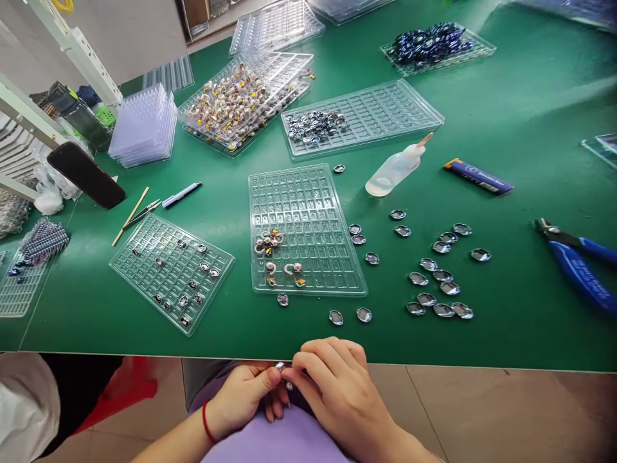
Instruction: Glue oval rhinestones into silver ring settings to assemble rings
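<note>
Just below the table's front edge, my left hand [250,393] and my right hand [340,386] meet, both closed on one small shiny silver part [279,366]. Most of this part is hidden by the fingers. Beyond them on the table lies a clear plastic tray [318,251] with several small white, curled electronic parts [270,241] at its left side. Loose silver, faceted oval pieces [364,315] are scattered in front of it and to its right. Another clear tray [144,257], at the left, carries several small silver pieces.
Blue-handled cutters [578,270] lie at the right. Farther back are a squeeze bottle [393,172], a blue tube [477,177] and trays heaped with parts. A pen [182,195], tweezers [142,214], a wooden stick [130,217] and a phone [87,175] are on the left.
</note>
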